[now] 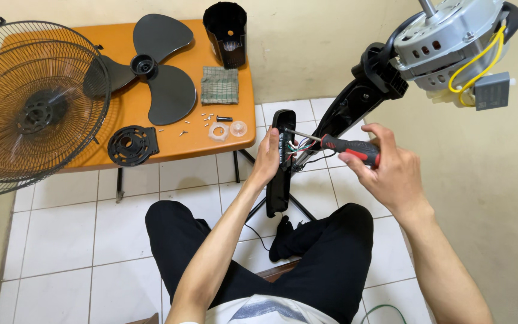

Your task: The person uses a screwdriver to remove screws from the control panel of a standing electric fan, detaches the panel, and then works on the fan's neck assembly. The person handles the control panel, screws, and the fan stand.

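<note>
Black plastic switch housing point(280, 174) of a stand fan, long and narrow, held upright just right of frame centre, above the lap. Open side faces 3 o'clock; coloured wires point(298, 147) spill out near its top end. Left hand point(267, 157) clasped on the housing from 9 o'clock, thumb toward the open face. Right hand point(385, 168) closed around a red-and-black screwdriver point(346, 146), shaft pointing to 9 o'clock, tip inside the upper part of the housing, next to the wires. Exact screw contact too small to tell.

At 1 o'clock from the housing: black fan neck point(355, 99) rising diagonally to a bare silver motor point(451, 39) at top right, shaft stub up, yellow wires point(478, 63) looping to a grey capacitor point(491, 90) hanging beside it. Thin black stand legs point(298, 204) and a cable on the white tiled floor point(61, 228) below the housing.

At 10 o'clock: orange table point(121, 114) against the wall. On it: black three-blade fan blade point(154, 69), checked green cloth point(219, 84), black motor cover point(225, 33) at the back edge, black round mounting plate point(131, 145) at the front edge, loose screws point(208, 117) and two clear plastic rings point(228, 129) near the right corner. Wire fan guard point(34, 108) at far left, overlapping the table's left end.
</note>
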